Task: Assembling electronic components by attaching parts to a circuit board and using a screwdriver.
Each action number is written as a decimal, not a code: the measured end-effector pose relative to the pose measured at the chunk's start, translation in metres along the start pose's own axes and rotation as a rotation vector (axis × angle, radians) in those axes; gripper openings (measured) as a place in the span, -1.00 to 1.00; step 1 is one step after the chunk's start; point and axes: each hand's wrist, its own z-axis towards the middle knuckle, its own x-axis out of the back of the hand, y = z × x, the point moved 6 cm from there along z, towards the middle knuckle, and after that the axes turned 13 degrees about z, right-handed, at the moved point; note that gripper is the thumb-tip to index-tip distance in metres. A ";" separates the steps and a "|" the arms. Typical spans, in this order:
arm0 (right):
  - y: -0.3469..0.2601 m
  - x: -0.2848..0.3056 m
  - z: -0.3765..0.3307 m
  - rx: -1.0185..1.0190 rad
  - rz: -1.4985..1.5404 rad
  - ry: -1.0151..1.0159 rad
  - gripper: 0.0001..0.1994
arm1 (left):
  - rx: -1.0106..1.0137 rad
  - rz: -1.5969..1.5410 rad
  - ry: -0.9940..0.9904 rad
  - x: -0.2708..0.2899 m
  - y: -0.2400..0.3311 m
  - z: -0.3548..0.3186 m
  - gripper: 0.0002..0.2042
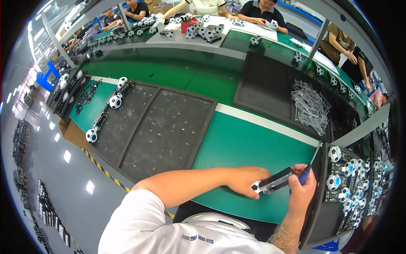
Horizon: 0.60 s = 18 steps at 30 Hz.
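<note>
Close in front of me, a long black assembly [277, 179] with a clear strip along its side and a small soccer-ball end is held slantwise above the green mat. My left hand [248, 180] grips it at the ball end, fingers closed. A screwdriver [304, 175] with a blue handle is held in my right hand [303, 190], its thin shaft pointing up and away from the assembly. The fingers of that hand also touch or nearly touch the assembly's far end; the exact contact is hidden.
Black trays [169, 122] lie to the left, with a few ball-ended assemblies [115, 101] at one edge. Clear plastic strips [311, 106] are piled in a far-right tray. Ball-ended circuit boards [334, 182] fill a tray at right. Co-workers sit across the line.
</note>
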 end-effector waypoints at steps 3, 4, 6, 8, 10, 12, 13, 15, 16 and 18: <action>-0.010 -0.017 -0.008 0.014 0.022 -0.136 -0.64 | -0.067 0.005 0.033 -0.009 -0.001 -0.001 -0.61; -0.015 -0.023 -0.011 0.020 0.030 -0.204 -0.64 | -0.100 0.006 0.050 -0.012 0.000 -0.002 -0.64; -0.018 -0.031 -0.011 0.035 0.039 -0.266 -0.64 | -0.141 0.012 0.060 -0.012 0.003 0.000 -0.66; -0.013 -0.031 -0.005 -0.001 0.065 -0.208 -0.64 | -0.163 0.017 0.063 -0.009 0.007 -0.002 -0.67; -0.008 -0.031 0.001 -0.039 0.093 -0.155 -0.64 | -0.181 0.021 0.068 -0.004 0.011 -0.002 -0.68; -0.003 -0.030 0.004 -0.069 0.080 -0.100 -0.65 | -0.131 -0.011 0.022 0.001 0.016 -0.001 -0.69; 0.002 -0.028 0.005 -0.104 0.063 -0.046 -0.66 | -0.080 -0.049 -0.019 0.003 0.017 -0.001 -0.70; 0.010 -0.024 0.006 -0.180 0.029 0.056 -0.69 | 0.029 -0.128 -0.099 0.005 0.015 -0.003 -0.73; 0.012 -0.025 0.007 -0.183 0.037 0.047 -0.69 | 0.089 -0.202 -0.069 0.009 0.009 -0.003 -0.73; 0.012 -0.017 0.000 -0.203 0.129 0.071 -0.68 | 0.147 -0.276 -0.041 0.014 -0.001 -0.002 -0.73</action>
